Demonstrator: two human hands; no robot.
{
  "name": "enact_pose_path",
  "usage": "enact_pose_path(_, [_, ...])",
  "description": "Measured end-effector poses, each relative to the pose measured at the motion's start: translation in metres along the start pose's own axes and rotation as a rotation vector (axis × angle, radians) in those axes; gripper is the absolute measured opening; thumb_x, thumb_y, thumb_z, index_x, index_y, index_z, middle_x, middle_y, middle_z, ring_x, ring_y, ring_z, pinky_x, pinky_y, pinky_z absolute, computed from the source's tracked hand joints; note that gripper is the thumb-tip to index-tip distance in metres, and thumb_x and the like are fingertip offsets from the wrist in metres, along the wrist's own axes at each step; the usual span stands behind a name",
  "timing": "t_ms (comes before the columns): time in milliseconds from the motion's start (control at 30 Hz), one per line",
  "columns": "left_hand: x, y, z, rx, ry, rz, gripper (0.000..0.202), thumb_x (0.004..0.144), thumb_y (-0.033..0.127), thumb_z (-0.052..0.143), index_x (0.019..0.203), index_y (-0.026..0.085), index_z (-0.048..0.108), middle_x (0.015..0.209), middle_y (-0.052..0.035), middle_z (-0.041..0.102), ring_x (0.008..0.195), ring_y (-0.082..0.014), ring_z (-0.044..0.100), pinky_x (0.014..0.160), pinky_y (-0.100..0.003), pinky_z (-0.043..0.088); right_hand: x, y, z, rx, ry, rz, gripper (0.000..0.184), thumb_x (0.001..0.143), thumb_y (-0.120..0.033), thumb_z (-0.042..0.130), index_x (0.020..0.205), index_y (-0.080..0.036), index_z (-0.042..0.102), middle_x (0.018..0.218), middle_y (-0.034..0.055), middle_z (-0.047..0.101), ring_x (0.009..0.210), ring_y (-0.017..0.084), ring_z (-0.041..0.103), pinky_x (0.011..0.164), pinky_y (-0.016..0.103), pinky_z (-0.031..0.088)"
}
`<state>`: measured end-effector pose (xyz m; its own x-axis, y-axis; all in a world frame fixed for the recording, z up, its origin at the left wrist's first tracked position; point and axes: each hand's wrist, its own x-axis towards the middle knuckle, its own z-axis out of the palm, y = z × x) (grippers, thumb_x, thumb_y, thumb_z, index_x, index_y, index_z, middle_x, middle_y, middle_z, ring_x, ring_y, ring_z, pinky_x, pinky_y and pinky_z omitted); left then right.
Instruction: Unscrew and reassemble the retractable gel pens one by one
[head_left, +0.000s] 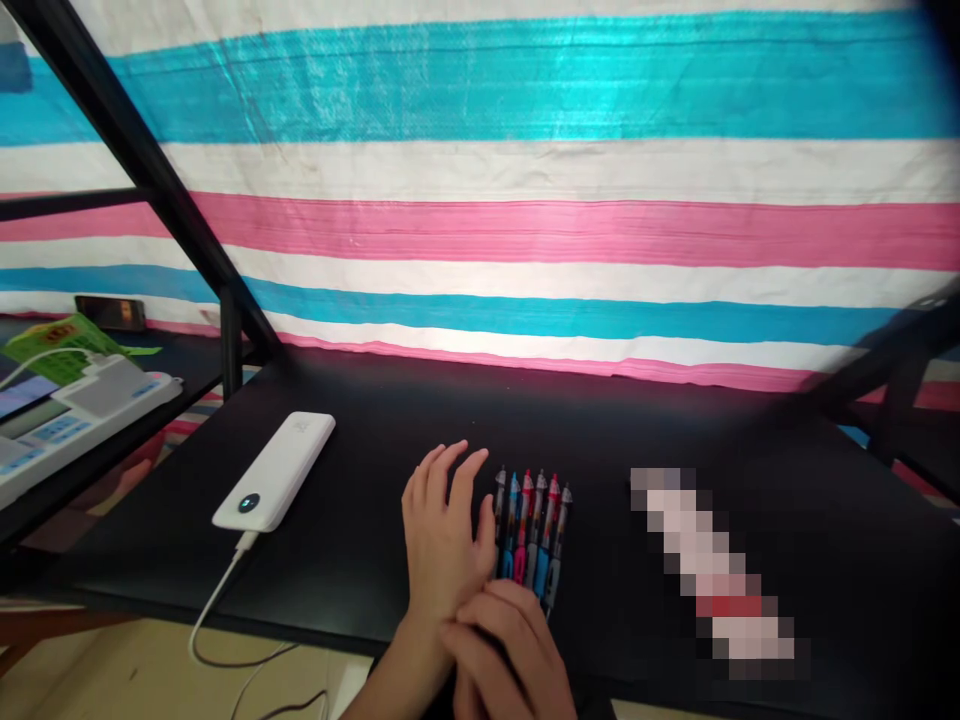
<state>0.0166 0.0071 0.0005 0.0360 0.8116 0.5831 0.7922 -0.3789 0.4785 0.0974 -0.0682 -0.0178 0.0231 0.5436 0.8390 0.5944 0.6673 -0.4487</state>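
Note:
My left hand [446, 535] is over the black table, palm down, with its fingers spread and nothing in them. Its thumb lies beside the leftmost pen of a row of click pens [532, 535]; I cannot tell whether they touch. These pens lie side by side, tips pointing away from me, with clear barrels and grey, blue and pink-red parts. My right hand [514, 650] is curled at my left wrist, covering the near ends of some pens. Its fingers are bent together, and whatever they may hold is hidden.
A white power bank [281, 470] with a cable [206, 590] lies to the left. A blurred-out long object [712, 570] lies to the right. Beyond the black frame bar [180, 215] are a power strip [90, 420], a green packet [60, 345] and a phone [111, 312]. Striped sheeting [525, 230] hangs behind.

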Motion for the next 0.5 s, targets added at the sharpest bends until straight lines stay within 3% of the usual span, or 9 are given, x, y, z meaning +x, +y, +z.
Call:
enact_pose_path(33, [-0.001, 0.000, 0.000, 0.018, -0.008, 0.005, 0.047, 0.086, 0.006, 0.057, 0.129, 0.024, 0.058, 0.134, -0.0129, 0.062, 0.128, -0.0358, 0.053, 0.103, -0.057, 0.045, 0.001, 0.002, -0.003, 0.004, -0.067, -0.006, 0.030, 0.088, 0.003, 0.049, 0.092, -0.017, 0.071, 0.082, 0.0078, 0.072, 0.081, 0.022, 0.072, 0.071, 0.031, 0.064])
enact_pose_path(100, [-0.001, -0.001, 0.001, 0.030, -0.041, 0.002, 0.046, 0.086, 0.006, 0.057, 0.130, 0.023, 0.057, 0.134, -0.0141, 0.062, 0.128, -0.0366, 0.054, 0.102, -0.059, 0.046, 0.001, 0.003, -0.004, 0.007, -0.060, 0.059, 0.029, 0.089, 0.002, 0.049, 0.094, -0.017, 0.070, 0.086, 0.0090, 0.071, 0.084, 0.022, 0.072, 0.074, 0.032, 0.064])
enact_pose_path(233, [0.003, -0.001, -0.001, -0.008, -0.105, -0.036, 0.045, 0.088, 0.008, 0.057, 0.130, 0.023, 0.056, 0.135, -0.0137, 0.060, 0.128, -0.0351, 0.054, 0.103, -0.058, 0.046, -0.010, -0.011, 0.015, 0.053, 0.137, 0.077, 0.037, 0.093, 0.003, 0.044, 0.073, -0.020, 0.065, 0.065, 0.0031, 0.065, 0.064, 0.017, 0.068, 0.057, 0.025, 0.058])
enact_pose_path(333, [0.008, -0.002, -0.004, 0.003, -0.081, -0.054, 0.043, 0.089, 0.009, 0.056, 0.129, 0.024, 0.057, 0.135, -0.0126, 0.060, 0.129, -0.0343, 0.054, 0.104, -0.057, 0.045, -0.013, -0.015, 0.023, 0.080, 0.163, 0.062, 0.033, 0.095, -0.001, 0.046, 0.078, -0.020, 0.067, 0.063, 0.0028, 0.067, 0.061, 0.018, 0.069, 0.056, 0.026, 0.060])
enact_pose_path(500, [0.006, -0.003, -0.002, 0.058, -0.063, -0.023, 0.046, 0.087, 0.009, 0.057, 0.131, 0.025, 0.058, 0.135, -0.0122, 0.061, 0.128, -0.0360, 0.054, 0.104, -0.058, 0.045, -0.001, -0.003, 0.003, 0.008, 0.021, 0.104, 0.027, 0.089, 0.001, 0.051, 0.090, -0.019, 0.069, 0.082, 0.0069, 0.071, 0.082, 0.024, 0.074, 0.072, 0.033, 0.064])
